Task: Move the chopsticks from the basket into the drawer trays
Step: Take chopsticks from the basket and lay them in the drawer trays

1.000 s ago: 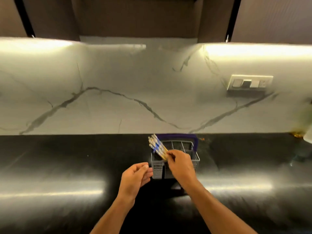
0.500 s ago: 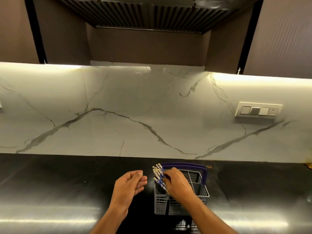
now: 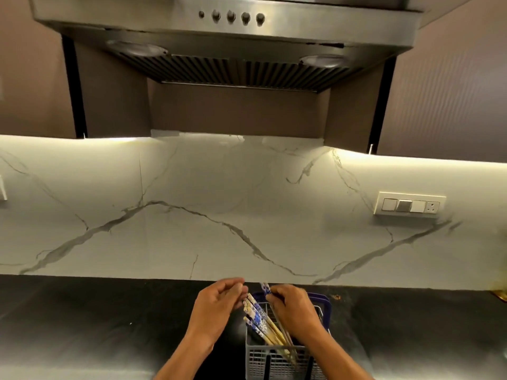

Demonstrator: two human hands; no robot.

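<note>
**Both hands at chopsticks, basket on counter**

Left hand [image 3: 216, 311]: fingers curled, tips at the patterned tops of the chopsticks [image 3: 258, 316]; actual grip cannot be told. Chopsticks stand in the basket [image 3: 274, 360], fanned and leaning left. Right hand [image 3: 296, 308]: fingers curled round a few chopsticks, one blue top poking above the knuckles. Basket sits on the dark counter [image 3: 96, 325]. Switch plate [image 3: 410, 206] on the marble wall, far right.

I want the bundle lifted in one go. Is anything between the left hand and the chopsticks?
Nothing visible does. The left hand sits beside the chopsticks leaning from the basket, fingertips at their tops; the right hand pinches some.
</note>
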